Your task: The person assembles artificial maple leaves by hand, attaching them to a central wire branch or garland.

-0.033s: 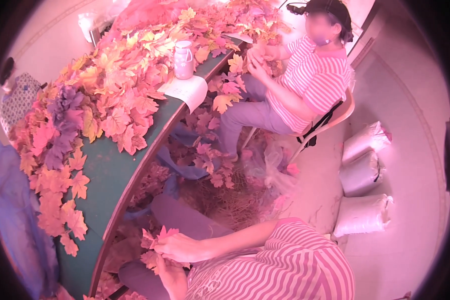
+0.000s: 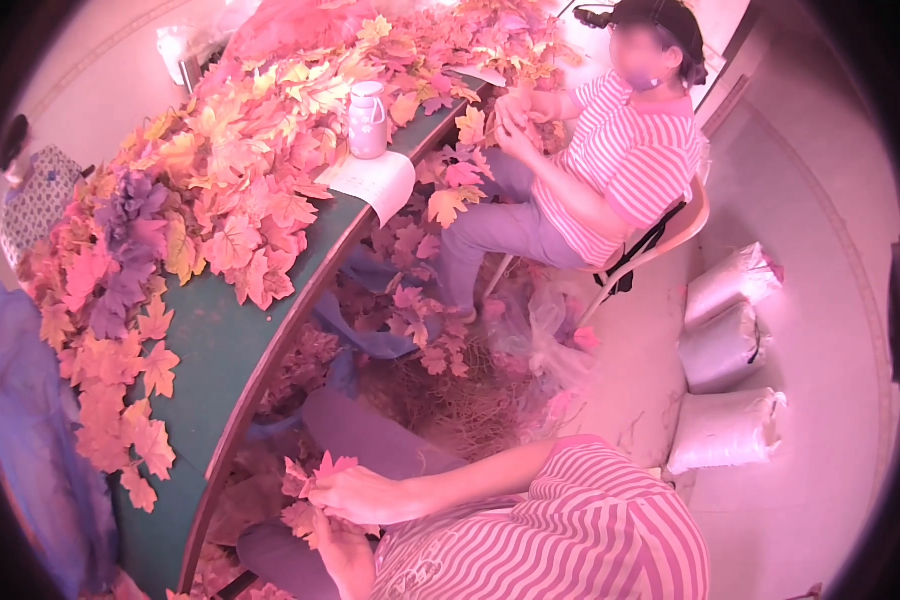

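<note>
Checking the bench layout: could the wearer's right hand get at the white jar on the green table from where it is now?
Probably not without leaning. The right hand is down at the lap on a bunch of leaves, while the white jar stands far up the green table, past heaped leaves, nearer the seated co-worker.

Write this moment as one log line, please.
left hand: under leaf bunch | right hand: on leaf bunch | green table: leaf piles, jar | co-worker: seated, handling leaves

both hands [image 2: 355, 510] hold fabric maple leaves [image 2: 315, 478] beside the green table [image 2: 220, 345].
</note>
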Demonstrator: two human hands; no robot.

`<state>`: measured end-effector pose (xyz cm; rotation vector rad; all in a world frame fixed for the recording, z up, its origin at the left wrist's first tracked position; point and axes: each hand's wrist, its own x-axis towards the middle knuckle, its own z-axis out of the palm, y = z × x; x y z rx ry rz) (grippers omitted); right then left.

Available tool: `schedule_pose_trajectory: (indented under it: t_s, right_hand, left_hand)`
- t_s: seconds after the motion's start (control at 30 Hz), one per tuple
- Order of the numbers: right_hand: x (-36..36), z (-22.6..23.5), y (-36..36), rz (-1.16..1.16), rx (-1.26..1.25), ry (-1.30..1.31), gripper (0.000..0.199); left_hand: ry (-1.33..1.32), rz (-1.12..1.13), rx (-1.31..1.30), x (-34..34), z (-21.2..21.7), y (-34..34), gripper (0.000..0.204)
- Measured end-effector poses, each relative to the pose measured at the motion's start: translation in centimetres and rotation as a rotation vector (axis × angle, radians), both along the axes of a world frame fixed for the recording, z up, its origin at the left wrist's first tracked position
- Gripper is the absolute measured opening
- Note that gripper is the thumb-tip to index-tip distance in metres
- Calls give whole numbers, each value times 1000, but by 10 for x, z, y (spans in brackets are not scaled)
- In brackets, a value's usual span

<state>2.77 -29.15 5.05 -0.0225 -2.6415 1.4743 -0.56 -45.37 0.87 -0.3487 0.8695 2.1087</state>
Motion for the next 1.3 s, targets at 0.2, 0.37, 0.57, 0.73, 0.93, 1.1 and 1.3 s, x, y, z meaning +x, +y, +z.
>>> schedule_pose_trajectory:
  t_s: [0.2, 0.37, 0.57, 0.73, 0.93, 1.1, 1.3]
  right_hand:
    - [0, 5, -1, 13, 1, -32, 13]
    - [0, 3, -1, 9, -21, -36, 14]
    - [1, 8, -1, 29, -12, -78, 17]
    - [0, 5, -1, 26, -39, -60, 17]
    - [-1, 6, -1, 50, -1, -117, 16]
    - [2, -2, -2, 34, 57, -41, 16]
    - [1, 4, 0, 33, 66, -43, 22]
  left_hand:
    - [19, -29, 45, 0, 1, -3, 31]
    - [11, -13, 33, 2, 3, -2, 32]
    - [-14, -15, 69, 1, -5, -6, 33]
    - [-23, 6, 35, 1, -2, -3, 34]
    - [-24, 9, 25, 3, 2, -2, 37]
    - [-23, 5, -15, 5, 7, 4, 42]
    - [-2, -18, 22, 4, 7, 2, 42]
